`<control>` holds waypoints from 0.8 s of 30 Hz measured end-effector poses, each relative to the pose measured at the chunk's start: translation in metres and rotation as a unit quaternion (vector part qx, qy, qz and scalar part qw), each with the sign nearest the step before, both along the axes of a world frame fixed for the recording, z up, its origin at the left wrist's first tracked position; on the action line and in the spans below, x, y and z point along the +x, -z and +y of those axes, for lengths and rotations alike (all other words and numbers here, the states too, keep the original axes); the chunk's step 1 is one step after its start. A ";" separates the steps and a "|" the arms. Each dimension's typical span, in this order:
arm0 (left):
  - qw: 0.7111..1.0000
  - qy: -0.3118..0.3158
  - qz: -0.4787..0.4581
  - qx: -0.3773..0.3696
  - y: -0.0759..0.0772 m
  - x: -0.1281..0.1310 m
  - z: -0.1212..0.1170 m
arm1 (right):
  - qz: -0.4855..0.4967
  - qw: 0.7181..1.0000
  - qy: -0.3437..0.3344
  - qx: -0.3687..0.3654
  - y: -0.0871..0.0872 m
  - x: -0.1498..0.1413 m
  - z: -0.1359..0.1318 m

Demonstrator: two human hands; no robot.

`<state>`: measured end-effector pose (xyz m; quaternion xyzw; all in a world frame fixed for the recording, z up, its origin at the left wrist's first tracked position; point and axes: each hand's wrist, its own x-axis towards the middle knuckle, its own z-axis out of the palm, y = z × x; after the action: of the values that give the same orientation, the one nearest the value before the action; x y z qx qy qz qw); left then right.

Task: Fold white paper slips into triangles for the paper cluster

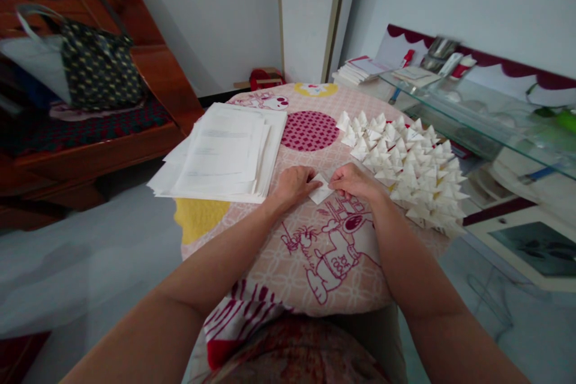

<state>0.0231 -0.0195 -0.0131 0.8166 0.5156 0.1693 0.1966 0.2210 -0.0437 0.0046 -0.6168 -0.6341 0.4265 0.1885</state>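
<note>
A small folded white paper piece lies on a pink cartoon-print cloth in front of me. My left hand presses on its left edge with curled fingers. My right hand pinches its right edge, fingers closed on it. To the right of my hands lies a heap of several folded white paper triangles. A stack of white paper sheets rests to the left of my hands.
A glass shelf with booklets and cans stands at the right. A wooden bench with a dotted bag sits at the left. Grey floor surrounds the covered surface; a white wall and door frame are behind.
</note>
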 end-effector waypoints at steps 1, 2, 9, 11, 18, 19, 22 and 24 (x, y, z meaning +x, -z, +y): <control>1.000 -0.002 -0.004 -0.003 -0.001 0.000 0.000 | -0.001 1.000 0.005 0.001 0.001 -0.001 0.001; 1.000 -0.004 -0.008 -0.007 -0.002 0.001 0.000 | -0.003 1.000 0.011 0.001 0.001 -0.001 0.001; 1.000 -0.011 -0.006 -0.009 -0.003 0.003 0.002 | 0.000 1.000 0.030 0.002 0.002 -0.004 0.001; 1.000 -0.013 0.004 -0.013 -0.004 0.003 0.004 | -0.004 0.999 0.042 0.003 0.001 -0.005 0.000; 1.000 -0.007 0.026 -0.014 -0.007 0.004 0.005 | -0.076 0.995 0.063 0.003 0.000 -0.014 0.001; 0.999 -0.006 0.036 -0.014 -0.008 0.004 0.005 | -0.087 0.994 0.063 0.000 0.000 -0.015 0.001; 0.997 -0.002 0.074 -0.021 -0.010 0.004 0.005 | -0.102 0.992 0.075 -0.019 -0.004 -0.016 0.001; 0.996 -0.002 0.090 -0.025 -0.012 0.004 0.005 | -0.093 0.991 0.085 -0.040 -0.008 -0.014 -0.001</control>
<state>0.0272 -0.0149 -0.0014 0.8224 0.5369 0.0825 0.1692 0.2067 -0.0450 0.0129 -0.7123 -0.5765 0.3751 0.1396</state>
